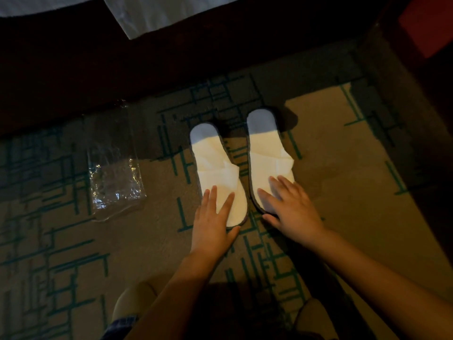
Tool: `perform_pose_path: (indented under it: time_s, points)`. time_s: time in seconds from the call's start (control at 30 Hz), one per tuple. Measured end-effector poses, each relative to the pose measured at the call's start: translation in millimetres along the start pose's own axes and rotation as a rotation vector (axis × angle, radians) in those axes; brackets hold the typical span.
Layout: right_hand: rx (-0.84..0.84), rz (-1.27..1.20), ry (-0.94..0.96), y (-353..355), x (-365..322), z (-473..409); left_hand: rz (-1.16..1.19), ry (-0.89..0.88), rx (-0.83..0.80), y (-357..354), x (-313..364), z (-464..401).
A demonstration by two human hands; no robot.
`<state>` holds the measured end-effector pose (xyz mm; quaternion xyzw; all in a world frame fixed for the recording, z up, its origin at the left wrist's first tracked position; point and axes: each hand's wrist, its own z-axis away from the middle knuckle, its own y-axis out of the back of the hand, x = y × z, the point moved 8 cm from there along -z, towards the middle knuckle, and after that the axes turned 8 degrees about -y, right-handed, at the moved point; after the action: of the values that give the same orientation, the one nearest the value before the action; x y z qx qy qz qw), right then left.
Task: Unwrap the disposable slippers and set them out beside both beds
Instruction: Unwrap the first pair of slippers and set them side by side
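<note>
Two white disposable slippers lie side by side on the patterned carpet, heels toward the bed. My left hand [213, 218] rests flat on the toe end of the left slipper [215, 165], fingers straight. My right hand [289, 208] presses flat on the toe end of the right slipper [267, 148], fingers spread. An empty clear plastic wrapper [115, 180] lies crumpled on the carpet to the left of the slippers.
The dark bed base [122, 69] runs across the top, with white bedding [152, 13] hanging over it. A dark piece of furniture [421, 69] stands at the right. My knees [132, 303] show at the bottom edge. Carpet [355, 168] spreads right of the slippers.
</note>
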<state>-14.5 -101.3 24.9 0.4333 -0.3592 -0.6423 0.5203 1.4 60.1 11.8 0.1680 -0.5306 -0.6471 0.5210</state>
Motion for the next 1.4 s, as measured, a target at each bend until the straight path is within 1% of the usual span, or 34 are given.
perform_pose_path:
  time_s: [0.17,0.2,0.27,0.5,0.63,0.8,0.97,1.07,1.27,1.4]
  points:
    - [-0.039,-0.007,0.093,-4.3,2.4,-1.5,0.034,-0.043,0.011,0.4,-1.0,3.1]
    - [-0.063,-0.01,0.112,-6.6,4.7,-1.1,0.033,-0.062,0.031,2.8,-2.3,4.2]
    - [-0.059,-0.019,0.136,-6.1,7.7,0.0,0.019,-0.087,0.076,6.7,-6.5,5.6]
    - [-0.061,0.004,0.079,-7.0,5.6,2.1,0.095,-0.094,0.095,3.2,-10.9,6.0]
    - [-0.065,0.058,0.091,-3.2,5.8,-5.9,0.064,-0.111,0.103,7.1,-14.0,-2.4]
    - [-0.04,-0.009,0.11,8.6,0.6,-32.9,0.063,-0.079,0.146,21.4,-22.5,-23.5]
    - [-0.01,0.004,0.122,21.9,-5.4,-56.2,0.035,-0.079,0.186,34.3,-31.3,-44.6]
    - [0.039,0.042,0.111,27.1,-4.2,-53.1,0.032,-0.065,0.22,35.6,-31.0,-44.4]
    - [0.054,0.037,0.075,20.6,-3.5,-58.4,0.046,-0.041,0.275,28.1,-30.3,-42.8]
    - [0.067,0.027,0.084,29.0,-6.8,-71.6,0.062,-0.03,0.262,30.7,-30.5,-49.5]
